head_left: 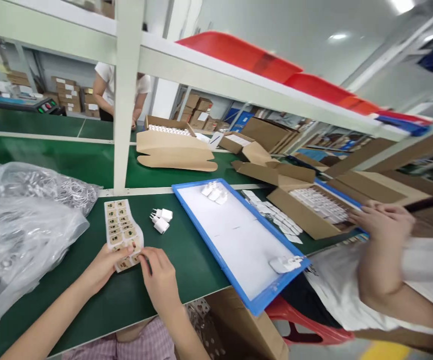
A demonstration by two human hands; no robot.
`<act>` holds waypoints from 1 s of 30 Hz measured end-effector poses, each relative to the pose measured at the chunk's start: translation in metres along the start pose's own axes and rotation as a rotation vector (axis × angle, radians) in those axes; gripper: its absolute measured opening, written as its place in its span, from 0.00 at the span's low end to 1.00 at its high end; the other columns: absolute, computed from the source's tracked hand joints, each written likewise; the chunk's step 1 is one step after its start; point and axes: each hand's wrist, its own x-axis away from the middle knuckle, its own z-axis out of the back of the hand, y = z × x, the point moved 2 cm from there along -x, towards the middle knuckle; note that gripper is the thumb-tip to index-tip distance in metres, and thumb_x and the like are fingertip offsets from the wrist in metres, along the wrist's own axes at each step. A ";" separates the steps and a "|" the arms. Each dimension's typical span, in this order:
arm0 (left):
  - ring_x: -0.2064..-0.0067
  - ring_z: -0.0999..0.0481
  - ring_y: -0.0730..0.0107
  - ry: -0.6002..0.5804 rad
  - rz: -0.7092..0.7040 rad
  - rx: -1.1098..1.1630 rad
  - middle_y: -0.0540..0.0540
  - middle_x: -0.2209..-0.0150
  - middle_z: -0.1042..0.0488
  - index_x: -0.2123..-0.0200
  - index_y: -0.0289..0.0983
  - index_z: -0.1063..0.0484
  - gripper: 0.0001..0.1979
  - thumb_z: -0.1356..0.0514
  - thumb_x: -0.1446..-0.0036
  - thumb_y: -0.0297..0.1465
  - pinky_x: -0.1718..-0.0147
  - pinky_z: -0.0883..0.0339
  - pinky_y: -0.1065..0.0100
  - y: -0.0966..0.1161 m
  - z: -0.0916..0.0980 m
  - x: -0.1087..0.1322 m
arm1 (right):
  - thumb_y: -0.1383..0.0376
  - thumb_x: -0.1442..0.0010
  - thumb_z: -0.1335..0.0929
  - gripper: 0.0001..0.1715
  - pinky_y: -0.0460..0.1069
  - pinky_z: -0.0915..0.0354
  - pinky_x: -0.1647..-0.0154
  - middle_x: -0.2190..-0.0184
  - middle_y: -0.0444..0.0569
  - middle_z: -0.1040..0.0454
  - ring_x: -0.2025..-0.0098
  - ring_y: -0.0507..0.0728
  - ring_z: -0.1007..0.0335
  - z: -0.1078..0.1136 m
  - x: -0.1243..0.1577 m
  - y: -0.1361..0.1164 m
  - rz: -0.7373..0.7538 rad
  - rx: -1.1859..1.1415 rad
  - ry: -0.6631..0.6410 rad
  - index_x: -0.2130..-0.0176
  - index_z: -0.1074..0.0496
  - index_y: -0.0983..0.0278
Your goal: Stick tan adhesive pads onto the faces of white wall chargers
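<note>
My left hand [108, 266] grips the lower left side of a sheet of stickers [121, 225], its thumb lying across the front. The sheet is white with two columns of tan labels and curls along its right side. At the lower right edge of the sheet, the fingers of my right hand [159, 275] are pinched together at a label. Whether that label has lifted from the backing cannot be made out. Just beyond the sheet, a few white plug adapters [161, 220] lie on the green table [186, 250].
A blue-rimmed white tray [235, 240] with several adapters is to the right. A clear plastic bag [29, 225] of shiny parts fills the left. Past the tray, a co-worker's hands [385, 220] are by an open carton [314, 210]. A shelf post [126, 100] rises ahead.
</note>
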 end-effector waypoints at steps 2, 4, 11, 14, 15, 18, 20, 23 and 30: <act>0.45 0.19 0.49 0.043 0.013 -0.024 0.38 0.48 0.18 0.40 0.36 0.28 0.38 0.23 0.53 0.37 0.49 0.23 0.60 -0.001 -0.001 0.000 | 0.70 0.28 0.39 0.11 0.52 0.26 0.61 0.63 0.51 0.21 0.62 0.57 0.23 0.000 0.000 0.000 0.027 0.061 0.006 0.57 0.27 0.63; 0.47 0.18 0.51 0.081 0.034 -0.046 0.39 0.48 0.18 0.38 0.37 0.30 0.38 0.24 0.52 0.35 0.52 0.22 0.64 -0.001 0.000 -0.001 | 0.71 0.28 0.39 0.12 0.50 0.28 0.64 0.64 0.49 0.21 0.64 0.56 0.24 -0.001 0.000 0.002 0.052 0.135 0.014 0.60 0.28 0.63; 0.51 0.16 0.50 0.142 0.154 -0.117 0.42 0.49 0.18 0.34 0.41 0.35 0.37 0.28 0.46 0.30 0.59 0.18 0.62 -0.001 0.009 -0.015 | 0.70 0.32 0.35 0.08 0.50 0.35 0.67 0.61 0.51 0.27 0.64 0.57 0.32 -0.003 0.005 0.007 0.118 0.389 0.014 0.65 0.30 0.63; 0.50 0.16 0.48 0.173 0.214 -0.124 0.43 0.48 0.18 0.34 0.43 0.36 0.37 0.29 0.46 0.30 0.60 0.17 0.59 -0.006 0.019 -0.023 | 0.69 0.33 0.35 0.09 0.50 0.36 0.67 0.64 0.50 0.31 0.67 0.56 0.36 -0.004 0.009 0.007 0.201 0.459 -0.019 0.68 0.31 0.63; 0.50 0.17 0.48 0.177 0.231 -0.125 0.43 0.47 0.18 0.34 0.44 0.36 0.37 0.29 0.46 0.31 0.60 0.17 0.59 -0.009 0.023 -0.026 | 0.69 0.33 0.35 0.10 0.50 0.37 0.68 0.65 0.50 0.32 0.68 0.55 0.37 -0.003 0.010 0.007 0.223 0.472 -0.028 0.68 0.32 0.63; 0.47 0.18 0.49 0.178 0.215 -0.139 0.45 0.46 0.19 0.35 0.45 0.34 0.37 0.28 0.47 0.33 0.60 0.17 0.62 -0.013 0.032 -0.033 | 0.68 0.32 0.35 0.12 0.49 0.36 0.69 0.68 0.48 0.33 0.69 0.54 0.38 0.000 0.012 0.005 0.262 0.464 -0.050 0.69 0.32 0.63; 0.47 0.18 0.50 0.189 0.188 -0.162 0.46 0.47 0.19 0.35 0.46 0.34 0.39 0.26 0.49 0.32 0.60 0.18 0.64 -0.014 0.036 -0.035 | 0.67 0.32 0.34 0.12 0.49 0.36 0.68 0.69 0.47 0.34 0.69 0.54 0.37 0.004 0.013 0.003 0.297 0.446 -0.077 0.69 0.32 0.63; 0.48 0.18 0.47 0.178 0.189 -0.180 0.44 0.50 0.18 0.35 0.45 0.35 0.45 0.23 0.56 0.30 0.60 0.18 0.63 -0.011 0.035 -0.034 | 0.66 0.33 0.33 0.11 0.48 0.34 0.67 0.71 0.46 0.32 0.69 0.53 0.35 0.008 0.018 0.001 0.336 0.354 -0.126 0.69 0.32 0.62; 0.44 0.23 0.30 0.272 -0.098 -0.618 0.30 0.46 0.24 0.33 0.35 0.43 0.57 0.21 0.67 0.35 0.49 0.24 0.44 0.001 0.026 -0.033 | 0.63 0.33 0.34 0.09 0.46 0.31 0.64 0.67 0.47 0.27 0.66 0.52 0.29 0.046 0.028 0.010 -0.070 -0.360 0.169 0.67 0.28 0.61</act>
